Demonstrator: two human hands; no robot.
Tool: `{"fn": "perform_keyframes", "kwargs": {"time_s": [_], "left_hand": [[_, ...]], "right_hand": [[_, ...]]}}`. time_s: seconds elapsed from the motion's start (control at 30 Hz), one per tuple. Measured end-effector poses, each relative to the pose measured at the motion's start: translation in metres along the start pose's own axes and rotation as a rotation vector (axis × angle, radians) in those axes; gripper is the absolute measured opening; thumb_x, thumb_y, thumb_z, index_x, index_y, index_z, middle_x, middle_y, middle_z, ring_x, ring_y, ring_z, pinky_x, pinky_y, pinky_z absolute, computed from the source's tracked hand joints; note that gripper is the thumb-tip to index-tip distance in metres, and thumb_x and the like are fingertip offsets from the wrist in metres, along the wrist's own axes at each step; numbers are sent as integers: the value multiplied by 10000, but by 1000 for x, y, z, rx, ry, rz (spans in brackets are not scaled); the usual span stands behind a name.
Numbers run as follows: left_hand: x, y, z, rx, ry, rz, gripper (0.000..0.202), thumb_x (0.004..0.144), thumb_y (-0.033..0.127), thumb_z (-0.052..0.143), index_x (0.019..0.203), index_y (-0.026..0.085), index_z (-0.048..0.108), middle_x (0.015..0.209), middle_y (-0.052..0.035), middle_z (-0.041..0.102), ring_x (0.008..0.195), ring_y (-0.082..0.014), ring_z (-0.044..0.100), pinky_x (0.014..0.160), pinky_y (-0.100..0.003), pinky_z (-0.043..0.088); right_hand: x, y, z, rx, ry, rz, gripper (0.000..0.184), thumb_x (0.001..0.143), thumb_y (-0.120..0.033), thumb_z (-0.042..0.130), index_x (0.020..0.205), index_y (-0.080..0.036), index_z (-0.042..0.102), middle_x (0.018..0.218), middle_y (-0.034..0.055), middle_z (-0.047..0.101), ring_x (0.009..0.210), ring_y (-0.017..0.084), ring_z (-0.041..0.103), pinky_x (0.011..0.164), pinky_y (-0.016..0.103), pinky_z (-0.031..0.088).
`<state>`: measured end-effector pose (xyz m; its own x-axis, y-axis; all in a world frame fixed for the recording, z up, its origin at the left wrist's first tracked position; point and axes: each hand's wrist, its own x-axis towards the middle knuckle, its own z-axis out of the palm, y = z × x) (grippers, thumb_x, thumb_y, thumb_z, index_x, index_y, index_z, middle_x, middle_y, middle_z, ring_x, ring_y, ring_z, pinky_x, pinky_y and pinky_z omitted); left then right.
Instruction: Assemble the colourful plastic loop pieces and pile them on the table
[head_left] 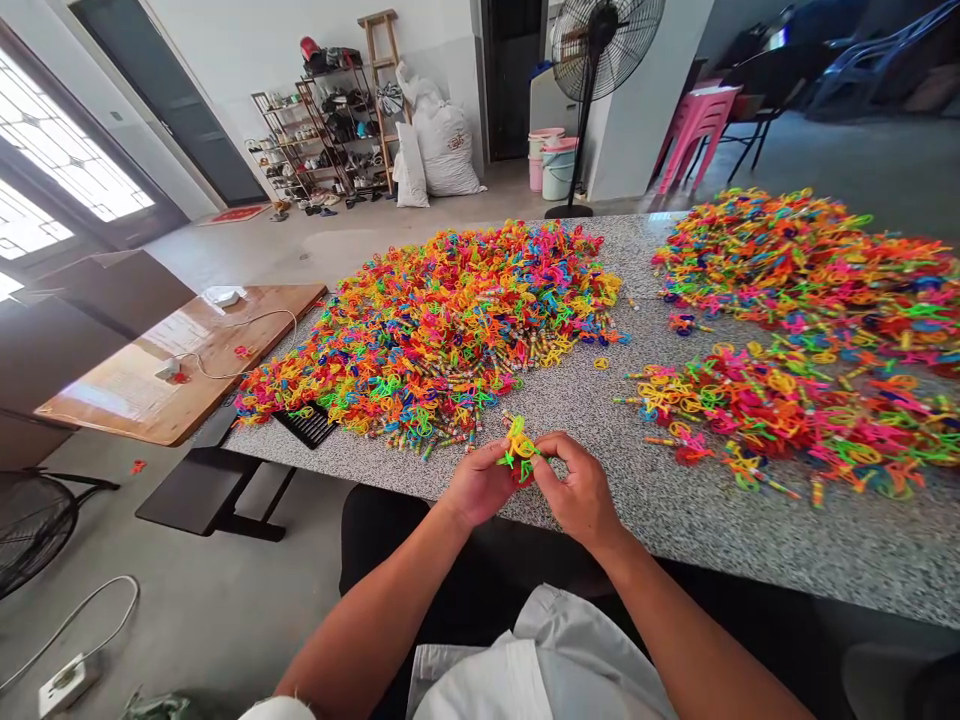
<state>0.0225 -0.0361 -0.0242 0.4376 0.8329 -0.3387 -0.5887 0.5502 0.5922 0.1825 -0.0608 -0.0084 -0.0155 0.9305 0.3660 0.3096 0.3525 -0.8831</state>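
so, left hand [480,485]: closed on a small bunch of yellow and green plastic pieces [520,440].
right hand [576,490]: thumb and forefinger pinched at the bunch's right side, other fingers curled in.
bunch: between both hands, at the near edge of the speckled table [592,400]; some red beneath, exact shape too small to tell.
big heap [450,310]: multicoloured pieces, spread just beyond the hands and leftward.
right side: far heap [780,255] and near heap [795,400], same bright mix, well apart from the hands.
left side: wooden tabletop [262,325], a cable lying across it.
beyond table: standing fan [604,25], white sack [450,150].
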Motion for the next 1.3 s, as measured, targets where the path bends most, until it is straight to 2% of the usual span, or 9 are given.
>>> {"fn": "perform_keyframes", "kwargs": {"time_s": [0.13,0.37,0.5,0.6,0.73,0.9,1.0,1.2,1.3], "left_hand": [[0,8,-10,216,-57,46,329,746,426,833,851,148,690,821,-50,647,721,-145,601,679,-280,495],[-1,22,-19,1041,172,409,289,802,438,773,732,184,655,640,11,574,602,-112,461,591,-238,370],[1,20,-27,882,362,328,265,816,435,709,775,203,586,576,35,538,512,-111,448,520,-235,346],[3,20,-35,652,386,245,300,736,416,758,766,205,547,597,43,539,519,-106,478,517,-225,375],[4,22,-37,666,414,290,246,699,341,762,744,197,568,620,46,540,559,-100,487,567,-225,414],[2,24,-26,802,420,415,189,699,266,739,740,188,571,821,-8,663,722,-130,604,661,-243,487],[-1,27,-22,732,386,357,226,740,309,732,806,202,544,741,-1,660,681,-153,648,646,-272,515],[-10,41,-32,747,265,405,295,758,395,788,804,188,584,596,57,514,497,-73,440,504,-215,354],[-14,50,-33,755,136,346,349,745,444,817,800,169,609,637,51,491,526,-61,412,509,-215,330]], "right_hand": [[-1,6,-2,211,-136,277,241,944,-393,556,807,-216,646,739,19,692,692,193,642,673,310,534],[7,40,-4,-181,145,80,217,939,-403,572,950,-218,684,928,75,724,873,242,676,819,378,530],[31,80,-5,-319,184,258,344,931,-487,551,940,-183,712,832,77,719,703,236,647,717,379,522],[48,97,-3,-470,192,110,320,934,-431,557,1018,-167,718,971,112,716,771,231,642,782,385,522],[66,92,15,-647,-67,-79,167,946,-254,577,886,-222,729,905,80,688,863,225,635,826,342,502],[82,76,42,-770,-255,7,174,900,-265,686,736,-211,705,921,100,659,832,225,647,754,333,501],[87,73,48,-777,-308,25,114,857,-219,706,744,-206,694,968,105,658,829,225,660,746,337,506],[78,57,27,-341,-135,247,64,852,-258,639,859,-195,641,918,82,695,777,212,660,716,346,515],[66,37,7,167,-273,372,214,884,-407,620,960,-207,625,817,26,705,619,162,609,583,300,489]]}}
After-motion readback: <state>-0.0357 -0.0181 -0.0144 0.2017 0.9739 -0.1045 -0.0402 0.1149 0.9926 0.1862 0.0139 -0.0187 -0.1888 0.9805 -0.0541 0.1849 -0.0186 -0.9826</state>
